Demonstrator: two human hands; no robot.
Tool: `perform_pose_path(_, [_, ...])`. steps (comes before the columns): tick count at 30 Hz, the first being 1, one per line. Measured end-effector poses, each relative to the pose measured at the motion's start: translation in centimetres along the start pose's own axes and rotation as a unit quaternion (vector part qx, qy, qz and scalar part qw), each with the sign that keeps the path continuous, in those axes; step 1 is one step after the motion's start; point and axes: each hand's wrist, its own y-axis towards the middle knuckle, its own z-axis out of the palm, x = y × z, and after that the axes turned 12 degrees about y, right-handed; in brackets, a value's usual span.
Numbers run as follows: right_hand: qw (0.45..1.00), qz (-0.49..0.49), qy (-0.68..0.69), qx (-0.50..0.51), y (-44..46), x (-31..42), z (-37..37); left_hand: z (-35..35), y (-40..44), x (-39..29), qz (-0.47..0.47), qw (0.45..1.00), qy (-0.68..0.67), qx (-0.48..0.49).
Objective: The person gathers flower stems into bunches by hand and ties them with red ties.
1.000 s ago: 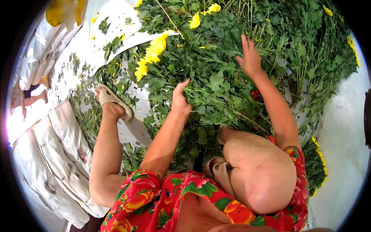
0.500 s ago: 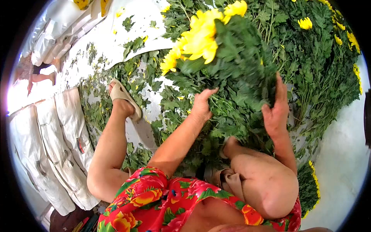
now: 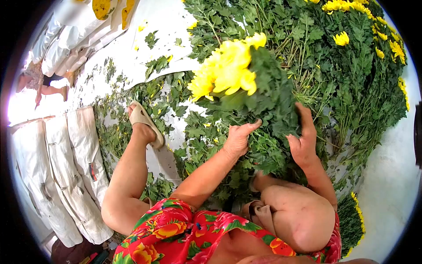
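A leafy bunch of yellow chrysanthemums (image 3: pixel 228 70) is held up at the middle, its blooms pointing up and left and its leaves partly blurred. My left hand (image 3: pixel 239 138) grips it from the lower left, thumb stretched over the leaves and the other fingers hidden beneath. At the bunch's right side, my right hand (image 3: pixel 304 141) has its thumb and fingers apart, the fingertips close against the foliage. Whether they press on it I cannot tell. Loose chrysanthemum leaves (image 3: pixel 198 132) lie below and around both hands.
A big heap of chrysanthemum stems (image 3: pixel 351 75) spreads at the upper right. Another yellow-edged bunch (image 3: pixel 351 222) lies at lower right. White padded bundles (image 3: pixel 57 176) are at the left. My sandalled foot (image 3: pixel 147 125) stands among leaves. Another person's leg (image 3: pixel 55 90) shows at far left.
The bunch has come down slightly, and its blooms look more tightly gathered. My left hand has moved right and down. My right hand has moved slightly left and down. The view has shifted a little.
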Motion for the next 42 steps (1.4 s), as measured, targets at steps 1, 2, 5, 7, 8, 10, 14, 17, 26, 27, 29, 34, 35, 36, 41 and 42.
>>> perform_pose_path(1, [0.999, -0.027, -0.016, -0.033, 0.2, 0.8, 0.0, 0.3, -0.1, -0.1, 0.019, 0.999, 0.026, -0.014])
perform_pose_path(2, [0.999, -0.029, -0.015, -0.033, 0.2, 1.1, -0.5, 0.4, -0.1, -0.2, 0.038, 0.998, 0.052, -0.028])
perform_pose_path(5, [0.976, -0.093, -0.146, -0.131, 0.3, 1.5, -2.7, -0.5, 1.1, 0.7, 0.045, 0.997, 0.040, -0.037])
perform_pose_path(7, [0.967, -0.062, -0.210, -0.129, 0.9, 4.0, -2.9, -0.2, 1.1, 0.9, 0.042, 0.998, 0.035, -0.036])
perform_pose_path(8, [0.953, -0.032, -0.273, -0.129, 1.1, 5.0, -2.6, 0.3, 1.0, 0.8, 0.044, 0.998, 0.015, -0.031])
perform_pose_path(10, [0.907, -0.078, -0.411, -0.047, 1.0, 4.8, -0.6, 1.0, 0.7, 0.6, 0.044, 0.999, -0.005, -0.024])
perform_pose_path(14, [0.921, -0.103, -0.376, 0.008, 0.3, 4.4, 1.8, 0.6, 0.2, 0.9, 0.081, 0.993, -0.054, 0.063])
perform_pose_path(17, [0.946, -0.118, -0.303, -0.021, 0.1, 3.9, 2.1, 1.4, -0.6, 0.0, 0.020, 0.999, -0.039, 0.010])
perform_pose_path(26, [0.965, -0.129, -0.227, -0.026, -0.3, 6.2, 1.7, 0.4, -2.4, -0.2, -0.036, 0.988, 0.020, 0.150])
perform_pose_path(27, [0.965, -0.160, -0.208, -0.021, -0.5, 6.4, 1.3, 1.1, -3.1, -0.8, -0.018, 0.986, 0.092, 0.137])
perform_pose_path(29, [0.972, -0.163, -0.171, 0.010, -1.1, 7.5, 0.4, 2.6, -4.7, -2.0, 0.003, 0.982, 0.102, 0.156])
perform_pose_path(34, [0.908, -0.303, -0.288, -0.025, 0.6, 22.6, -1.7, 8.3, -13.0, -11.3, 0.322, 0.910, 0.113, 0.236])
perform_pose_path(35, [0.886, -0.344, -0.309, -0.041, 0.8, 26.5, -1.9, 9.4, -14.7, -13.3, 0.319, 0.908, 0.056, 0.265])
perform_pose_path(36, [0.860, -0.384, -0.331, -0.056, 0.8, 30.2, -1.6, 10.1, -16.6, -14.9, 0.320, 0.898, -0.003, 0.301])
perform_pose_path(41, [0.815, -0.502, -0.283, -0.063, 2.4, 37.5, -1.4, 11.5, -23.8, -20.9, 0.517, 0.813, -0.016, 0.268])
perform_pose_path(42, [0.809, -0.509, -0.289, -0.057, 2.8, 37.7, -1.8, 11.4, -26.0, -22.1, 0.555, 0.801, 0.014, 0.226])
